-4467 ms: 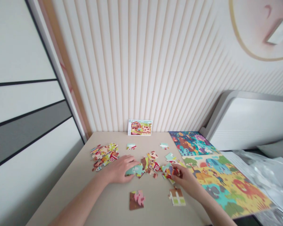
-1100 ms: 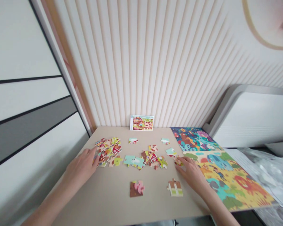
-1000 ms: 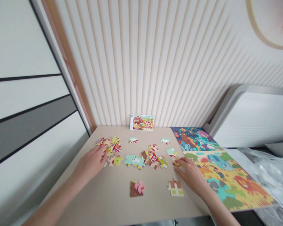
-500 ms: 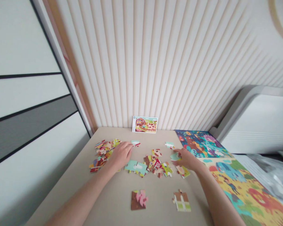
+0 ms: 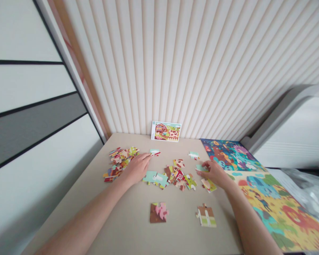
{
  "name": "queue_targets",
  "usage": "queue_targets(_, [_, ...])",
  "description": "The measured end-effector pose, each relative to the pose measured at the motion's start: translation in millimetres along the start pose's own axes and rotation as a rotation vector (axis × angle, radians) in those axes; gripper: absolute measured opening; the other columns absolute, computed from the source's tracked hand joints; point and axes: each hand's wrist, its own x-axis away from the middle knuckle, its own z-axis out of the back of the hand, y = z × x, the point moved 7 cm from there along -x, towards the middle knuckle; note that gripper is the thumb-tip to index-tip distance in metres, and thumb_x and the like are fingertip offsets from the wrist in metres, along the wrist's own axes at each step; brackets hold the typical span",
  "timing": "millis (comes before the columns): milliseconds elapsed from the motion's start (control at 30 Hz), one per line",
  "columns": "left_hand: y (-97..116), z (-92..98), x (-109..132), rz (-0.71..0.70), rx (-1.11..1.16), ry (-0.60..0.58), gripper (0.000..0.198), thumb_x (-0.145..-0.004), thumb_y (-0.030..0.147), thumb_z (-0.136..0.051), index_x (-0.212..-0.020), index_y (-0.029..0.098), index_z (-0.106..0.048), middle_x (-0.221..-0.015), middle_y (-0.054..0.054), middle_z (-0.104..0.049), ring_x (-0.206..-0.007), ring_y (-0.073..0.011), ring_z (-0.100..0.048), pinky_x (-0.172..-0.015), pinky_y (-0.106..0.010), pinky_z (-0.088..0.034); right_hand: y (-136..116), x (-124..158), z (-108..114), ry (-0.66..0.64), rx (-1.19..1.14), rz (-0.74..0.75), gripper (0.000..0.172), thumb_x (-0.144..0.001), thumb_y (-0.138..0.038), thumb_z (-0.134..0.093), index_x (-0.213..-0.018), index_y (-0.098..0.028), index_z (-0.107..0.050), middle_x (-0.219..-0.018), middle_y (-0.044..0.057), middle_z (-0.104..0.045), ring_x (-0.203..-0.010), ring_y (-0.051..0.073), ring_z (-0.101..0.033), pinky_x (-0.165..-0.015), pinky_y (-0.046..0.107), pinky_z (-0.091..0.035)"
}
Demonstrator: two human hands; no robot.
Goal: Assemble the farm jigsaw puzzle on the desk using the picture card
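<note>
Two hands are busy over a jigsaw on a beige table. The pieces look like thick printed cardboard, with a smooth face and the usual knobby tabs. The left hand is relaxed and empty, its fingers stretched out loosely, with the tips just beside a small teal-and-red piece. The right hand has a pale teal piece pinched in its fingers. That piece was lying flat on the table a second ago. A yellow-green piece that was under those fingers earlier now sits just below the hand.

Count-wise, there are two heaps: a bigger one on the left and a smaller one mid-table. There's also a joined teal pair, two assembled chunks near the front, one brown-and-pink and one with a white fence, plus one lone teal piece. One small barn picture card stands against the ribbed wall panel. Two colorful printed boards, one dark blue and one yellow, lie at the right.
</note>
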Motion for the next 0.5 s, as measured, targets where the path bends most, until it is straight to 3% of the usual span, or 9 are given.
queue_targets(133, [10.9, 13.6, 1.2, -0.011, 0.001, 0.029, 0.037, -0.099, 0.021, -0.04, -0.127, 0.017, -0.063, -0.126, -0.013, -0.064, -0.119, -0.0256, -0.058, -0.108, -0.045, -0.043, -3.3, 1.8, -0.6, -0.001, -0.003, 0.031, 0.048, -0.08, -0.055, -0.069, -0.112, -0.02, -0.067, -0.104, 0.01, -0.065, -0.089, 0.022, -0.063, -0.081, 0.033, -0.048])
queue_targets(267, [40.0, 24.4, 4.8, -0.116, 0.012, 0.04, 0.034, -0.1, 0.027, -0.044, -0.126, 0.019, -0.064, -0.123, -0.012, -0.065, -0.118, -0.0261, -0.058, -0.108, -0.046, -0.042, -14.4, 5.8, 7.5, 0.066, -0.007, 0.058, 0.05, -0.082, -0.054, -0.068, -0.12, -0.021, -0.067, -0.106, 0.01, -0.064, -0.093, 0.024, -0.063, -0.085, 0.034, -0.048])
queue_targets(367, [64.3, 23.9, 8.0, -0.185, 0.033, 0.001, 0.034, -0.1, 0.032, -0.048, -0.128, 0.02, -0.062, -0.123, -0.011, -0.065, -0.119, -0.0264, -0.057, -0.107, -0.045, -0.043, -39.2, 11.6, 14.3, 0.132, -0.081, 0.138, 0.044, -0.089, -0.053, -0.061, -0.118, -0.021, -0.069, -0.109, 0.011, -0.064, -0.094, 0.024, -0.063, -0.086, 0.034, -0.048])
queue_targets(500, [82.5, 16.0, 10.1, -0.203, 0.061, -0.066, 0.037, -0.099, 0.034, -0.05, -0.132, 0.022, -0.06, -0.127, -0.01, -0.064, -0.12, -0.0267, -0.057, -0.106, -0.045, -0.043, -89.2, 24.8, 5.2, 0.052, -0.195, 0.335, 0.037, -0.094, -0.05, -0.058, -0.115, -0.024, -0.073, -0.108, 0.008, -0.065, -0.102, 0.023, -0.062, -0.093, 0.034, -0.047])
